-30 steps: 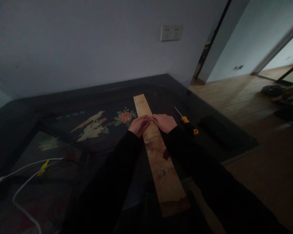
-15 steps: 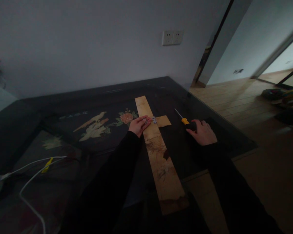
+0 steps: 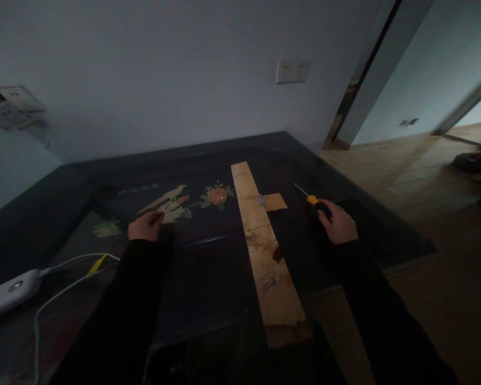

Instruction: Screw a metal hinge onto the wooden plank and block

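Observation:
My right hand point(image 3: 340, 223) is wrapped round the dark handle of a screwdriver point(image 3: 312, 199) with a yellow collar; its thin shaft points away to the left, over the dark table point(image 3: 212, 267). Left of it lies a long wooden board point(image 3: 260, 240) with brown stains. A short wooden piece point(image 3: 276, 202) sits against the board's right side, and a small metal hinge point(image 3: 260, 199) rests where the two meet. Well to the left of the board, my left hand point(image 3: 145, 225) is closed in a pinch above the table's bird picture. What its fingertips hold, if anything, is hidden.
A white power strip point(image 3: 20, 289) with a white cable point(image 3: 50, 302) and a yellow tag point(image 3: 97, 264) lies at the table's left. A pale wall point(image 3: 164, 80) with sockets point(image 3: 293, 71) borders the back. Dark things lie on the floor at far right.
My left hand has left the board beside the hinge and moved left over the table. My right hand still grips the screwdriver in about the same place. The view has shifted slightly left.

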Tool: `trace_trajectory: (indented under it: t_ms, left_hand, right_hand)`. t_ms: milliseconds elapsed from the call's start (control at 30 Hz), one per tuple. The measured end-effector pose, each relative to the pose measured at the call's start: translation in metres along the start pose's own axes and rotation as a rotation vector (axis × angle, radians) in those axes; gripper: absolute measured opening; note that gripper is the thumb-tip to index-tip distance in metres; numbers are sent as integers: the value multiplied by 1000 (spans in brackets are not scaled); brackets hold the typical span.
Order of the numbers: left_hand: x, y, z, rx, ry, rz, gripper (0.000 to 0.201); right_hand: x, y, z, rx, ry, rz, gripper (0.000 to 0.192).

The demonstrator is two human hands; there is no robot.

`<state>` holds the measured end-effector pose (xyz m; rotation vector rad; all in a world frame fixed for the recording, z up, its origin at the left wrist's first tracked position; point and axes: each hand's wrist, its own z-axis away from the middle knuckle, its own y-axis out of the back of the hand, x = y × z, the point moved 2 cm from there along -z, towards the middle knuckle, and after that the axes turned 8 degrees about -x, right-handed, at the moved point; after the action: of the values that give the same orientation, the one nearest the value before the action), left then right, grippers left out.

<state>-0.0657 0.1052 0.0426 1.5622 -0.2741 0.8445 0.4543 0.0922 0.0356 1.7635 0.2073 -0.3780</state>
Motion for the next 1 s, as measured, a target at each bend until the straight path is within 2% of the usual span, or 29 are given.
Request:
trace_trajectory:
  t_ms: [67, 133, 267, 367, 467, 633, 733, 833, 1000]
  left_hand:
    - [-22, 13, -3, 72, 17, -173, 25]
    - [-34, 16, -5, 105, 23, -246, 32]
    - [-40, 12, -11, 93, -5, -410, 36]
    - [-44, 6, -17, 48, -48, -487, 40]
    - [-52, 1, -19, 8, -83, -498, 44]
    - [-60, -11, -20, -16, -198, -490, 53]
    - [-61, -17, -24, -18, -231, -497, 54]
    - [-59, -19, -29, -13, -254, -516, 53]
    - [-58, -22, -24, -61, -263, -690, 53]
  right_hand:
    - [0, 3, 0, 54, 22, -147, 44]
    - [0, 5, 1, 78, 31, -364, 42]
    - [-3, 7, 0, 118, 46, -769, 42]
    - [-6, 9, -6, 238, 21, -1006, 42]
    - [-14, 16, -23, 319, 5, -1205, 38]
    - [-43, 36, -70, 351, 125, -1551, 37]
    - [-70, 52, -96, 407, 220, -1556, 35]
    - [-101, 64, -110, 461, 333, -1388, 38]
    - [-143, 66, -114, 356, 523, -1075, 43]
